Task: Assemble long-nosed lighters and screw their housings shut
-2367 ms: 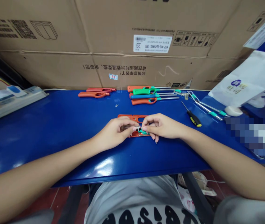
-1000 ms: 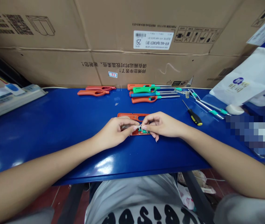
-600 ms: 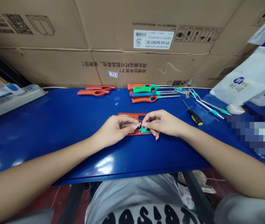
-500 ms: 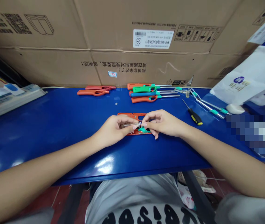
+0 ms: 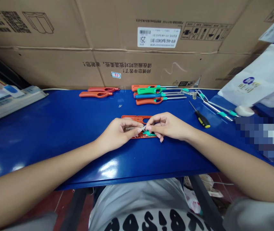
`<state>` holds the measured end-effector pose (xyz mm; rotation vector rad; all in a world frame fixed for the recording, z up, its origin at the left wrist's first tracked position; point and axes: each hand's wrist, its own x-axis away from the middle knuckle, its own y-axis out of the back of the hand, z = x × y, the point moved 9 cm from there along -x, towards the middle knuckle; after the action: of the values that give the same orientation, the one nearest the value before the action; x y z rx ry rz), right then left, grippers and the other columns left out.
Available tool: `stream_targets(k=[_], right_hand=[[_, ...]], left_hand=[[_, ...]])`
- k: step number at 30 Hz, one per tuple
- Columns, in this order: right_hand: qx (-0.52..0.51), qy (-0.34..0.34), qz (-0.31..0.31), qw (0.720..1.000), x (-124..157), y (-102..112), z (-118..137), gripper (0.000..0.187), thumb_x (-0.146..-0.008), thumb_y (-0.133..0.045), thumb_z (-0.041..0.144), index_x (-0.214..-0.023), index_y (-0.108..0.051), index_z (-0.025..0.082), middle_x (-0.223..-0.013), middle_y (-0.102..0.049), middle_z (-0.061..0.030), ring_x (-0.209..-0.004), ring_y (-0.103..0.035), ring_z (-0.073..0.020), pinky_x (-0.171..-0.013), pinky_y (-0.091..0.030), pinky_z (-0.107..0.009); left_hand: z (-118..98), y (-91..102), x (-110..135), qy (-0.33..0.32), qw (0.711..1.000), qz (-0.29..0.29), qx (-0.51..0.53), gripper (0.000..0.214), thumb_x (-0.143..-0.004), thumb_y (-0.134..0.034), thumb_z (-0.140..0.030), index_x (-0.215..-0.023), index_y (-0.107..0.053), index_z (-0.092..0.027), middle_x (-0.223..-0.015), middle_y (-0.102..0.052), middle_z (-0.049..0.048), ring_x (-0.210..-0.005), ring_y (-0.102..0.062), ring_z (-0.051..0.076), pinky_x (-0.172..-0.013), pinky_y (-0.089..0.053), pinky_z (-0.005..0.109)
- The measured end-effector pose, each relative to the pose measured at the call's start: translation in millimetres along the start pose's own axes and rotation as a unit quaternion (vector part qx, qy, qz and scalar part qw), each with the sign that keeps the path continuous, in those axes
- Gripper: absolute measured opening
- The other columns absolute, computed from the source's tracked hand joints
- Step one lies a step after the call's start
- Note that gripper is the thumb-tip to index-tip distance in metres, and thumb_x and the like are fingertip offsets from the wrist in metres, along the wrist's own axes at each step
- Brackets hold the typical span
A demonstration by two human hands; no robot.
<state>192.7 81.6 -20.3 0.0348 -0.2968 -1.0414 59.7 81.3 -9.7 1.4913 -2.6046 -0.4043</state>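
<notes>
Work looks unfinished: orange casing (image 5: 135, 117) lies unclosed, my left hand (image 5: 117, 133) pinches a clear piece (image 5: 132, 128) (blurry), my right hand (image 5: 169, 126) its white tip (image 5: 144, 128); complete-looking lighters (image 5: 148, 96) sit toward one o'clock.

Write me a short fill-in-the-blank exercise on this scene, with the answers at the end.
1. The left hand and the right hand are close together over an open orange casing on a ____ table.
2. The screwdriver has a black and ____ handle.
3. Among the lighters, the one handle that is neither orange, red nor blue is ____.
4. The printing on the cardboard box is upside ____.

Missing words: blue; yellow; green; down.
</notes>
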Motion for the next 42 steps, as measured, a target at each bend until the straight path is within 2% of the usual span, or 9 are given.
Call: stream_targets(k=[9, 20, 26, 31, 35, 42], right_hand=[[-0.002, -0.007, -0.004, 1.0, 0.5, -0.2, 0.7, 0.041, -0.07, -0.084, 0.049, -0.083, -0.068, 0.013, -0.049, -0.056, 0.0069, -0.041, -0.051, -0.006, -0.041, -0.049, -0.019], [-0.026, -0.028, -0.03, 0.999, -0.9, 5.0, -2.9, 0.026, -0.077, -0.08, 0.035, -0.083, -0.069, 0.012, -0.046, -0.058, 0.0057, -0.037, -0.052, -0.0064, -0.038, -0.046, -0.017], [-0.018, -0.035, -0.045, 0.998, -1.0, 6.6, -4.0, 0.021, -0.079, -0.077, 0.03, -0.085, -0.07, 0.012, -0.046, -0.058, 0.0056, -0.036, -0.051, -0.0063, -0.037, -0.045, -0.017], [-0.022, -0.014, -0.049, 0.998, -0.5, 5.7, -1.8, 0.025, -0.076, -0.08, 0.033, -0.082, -0.07, 0.012, -0.046, -0.057, 0.0058, -0.038, -0.048, -0.0059, -0.039, -0.047, -0.019], [-0.02, -0.005, -0.052, 0.998, 0.3, 5.7, -0.8, 0.025, -0.077, -0.079, 0.035, -0.079, -0.069, 0.012, -0.045, -0.057, 0.0051, -0.038, -0.048, -0.0058, -0.04, -0.044, -0.019], [-0.004, 0.0, -0.055, 0.999, 0.0, 5.4, 2.0, 0.031, -0.073, -0.081, 0.041, -0.072, -0.069, 0.012, -0.044, -0.058, 0.003, -0.038, -0.048, -0.0057, -0.041, -0.039, -0.019]], left_hand=[[-1.1, 0.1, 0.1, 0.011, 1.0, -0.006, -0.007, 0.025, -0.086, -0.073, -0.027, -0.105, -0.078, -0.012, -0.096, -0.08, 0.0077, -0.089, -0.075, 0.021, -0.086, -0.06, 0.032], [2.0, 2.6, -2.0, 0.004, 1.0, -0.01, 0.002, 0.029, -0.085, -0.073, -0.03, -0.106, -0.077, -0.011, -0.108, -0.078, 0.0108, -0.095, -0.074, 0.023, -0.087, -0.06, 0.033], [2.3, 2.1, -1.9, 0.007, 1.0, -0.013, 0.024, 0.029, -0.083, -0.075, -0.032, -0.104, -0.077, -0.011, -0.106, -0.079, 0.0104, -0.094, -0.075, 0.023, -0.086, -0.06, 0.034], [4.7, 0.2, -1.0, 0.015, 0.999, -0.013, 0.033, 0.029, -0.084, -0.074, -0.033, -0.105, -0.077, -0.013, -0.104, -0.079, 0.009, -0.094, -0.075, 0.023, -0.089, -0.06, 0.035], [6.4, 2.1, -0.1, 0.019, 0.999, -0.032, 0.028, 0.029, -0.083, -0.076, -0.034, -0.104, -0.078, -0.014, -0.106, -0.079, 0.0089, -0.096, -0.075, 0.024, -0.089, -0.06, 0.035], [6.0, -0.1, -0.4, 0.011, 0.999, -0.03, 0.04, 0.031, -0.082, -0.076, -0.036, -0.104, -0.078, -0.014, -0.106, -0.079, 0.0082, -0.098, -0.075, 0.025, -0.091, -0.06, 0.035]])
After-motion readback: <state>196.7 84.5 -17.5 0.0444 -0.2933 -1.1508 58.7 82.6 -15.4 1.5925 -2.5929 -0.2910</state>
